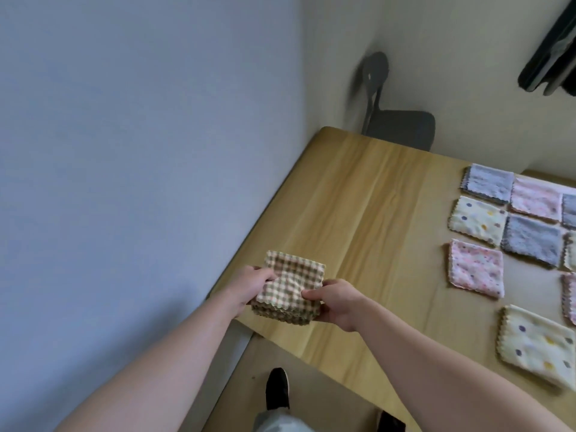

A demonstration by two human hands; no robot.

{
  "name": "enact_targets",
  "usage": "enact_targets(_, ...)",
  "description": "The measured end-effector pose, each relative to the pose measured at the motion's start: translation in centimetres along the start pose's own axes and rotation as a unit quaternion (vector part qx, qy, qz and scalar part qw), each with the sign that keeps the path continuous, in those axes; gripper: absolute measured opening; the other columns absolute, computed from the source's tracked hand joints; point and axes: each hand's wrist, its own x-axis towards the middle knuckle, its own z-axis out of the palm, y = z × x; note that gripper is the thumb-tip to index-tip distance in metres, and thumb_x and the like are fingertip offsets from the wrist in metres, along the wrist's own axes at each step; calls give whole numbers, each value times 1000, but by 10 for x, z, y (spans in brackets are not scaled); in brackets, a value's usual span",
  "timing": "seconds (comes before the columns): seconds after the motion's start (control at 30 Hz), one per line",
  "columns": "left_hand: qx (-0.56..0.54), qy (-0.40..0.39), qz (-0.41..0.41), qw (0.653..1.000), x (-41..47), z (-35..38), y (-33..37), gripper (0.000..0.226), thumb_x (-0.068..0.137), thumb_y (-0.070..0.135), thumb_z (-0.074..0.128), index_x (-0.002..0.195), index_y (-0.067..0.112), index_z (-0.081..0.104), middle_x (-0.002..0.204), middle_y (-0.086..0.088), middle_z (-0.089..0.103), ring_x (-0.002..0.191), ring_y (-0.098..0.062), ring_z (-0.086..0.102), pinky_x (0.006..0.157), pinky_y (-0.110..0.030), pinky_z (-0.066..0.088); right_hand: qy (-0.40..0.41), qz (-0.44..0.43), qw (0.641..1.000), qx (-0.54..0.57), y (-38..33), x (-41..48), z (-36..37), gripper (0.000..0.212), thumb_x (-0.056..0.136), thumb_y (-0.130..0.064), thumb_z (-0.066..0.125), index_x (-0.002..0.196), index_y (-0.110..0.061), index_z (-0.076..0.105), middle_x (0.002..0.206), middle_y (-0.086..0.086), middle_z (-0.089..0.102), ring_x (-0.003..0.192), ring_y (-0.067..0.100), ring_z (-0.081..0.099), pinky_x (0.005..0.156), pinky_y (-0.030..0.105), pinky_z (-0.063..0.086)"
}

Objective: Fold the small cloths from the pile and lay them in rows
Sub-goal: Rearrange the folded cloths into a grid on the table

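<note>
Partway through: checked cloth nearly folded.
Our left hand and right hand pinch it between the fingers; folded cloths form rows at three o'clock.

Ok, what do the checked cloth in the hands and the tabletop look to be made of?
Checked cloth: soft, matte textile, possibly microfibre or cotton; it creases in the grip and has zigzag-cut edges. Tabletop: light wood or wood-look laminate, smooth with faint sheen; straight grain bands show, but which is unclear.

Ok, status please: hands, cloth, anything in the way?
Left hand and right hand grip folded checked cloth above table corner. Rows of folded cloths at right. Nothing seen between.
</note>
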Motion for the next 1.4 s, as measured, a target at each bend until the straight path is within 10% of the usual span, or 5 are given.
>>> enact_targets(0.6,213,79,135,964,81,-104,-63,55,102,21,52,154,15,33,155,-4,44,139,-23,46,114,-32,35,139,44,989,15,29,126,159,25,92,-12,70,115,-13,61,109,5,70,100,24,69,91,45,60)
enact_targets(0.8,446,103,409,789,94,-88,-70,55,98,17,32,152,11,38,163,-9,31,153,-25,24,126,-43,21,156,-1,987,-35,25,129,165,36,88,-23,73,120,-14,58,106,2,71,97,20,69,89,43,60)
enact_targets(0.97,559,35,403,724,123,-84,-68,55,106,21,24,161,13,19,170,-6,8,157,-24,0,124,-39,-8,191,-29,975,-109,16,112,163,66,94,-52,62,144,-14,42,127,0,60,108,17,61,76,25,52)
enact_targets(1.23,571,40,378,728,130,-96,-80,75,103,45,-13,159,6,18,168,-12,12,156,-29,7,127,-47,11,198,-273,756,-561,27,92,151,54,108,-39,31,159,-27,15,170,-1,6,155,23,13,124,40,20)
enact_targets(1.4,580,46,356,732,142,-96,-97,65,104,41,9,160,8,12,169,-11,9,157,-27,2,127,-45,7,127,-217,727,-639,38,110,150,62,108,-49,17,162,-30,-5,168,-8,-17,157,21,-6,127,44,12)
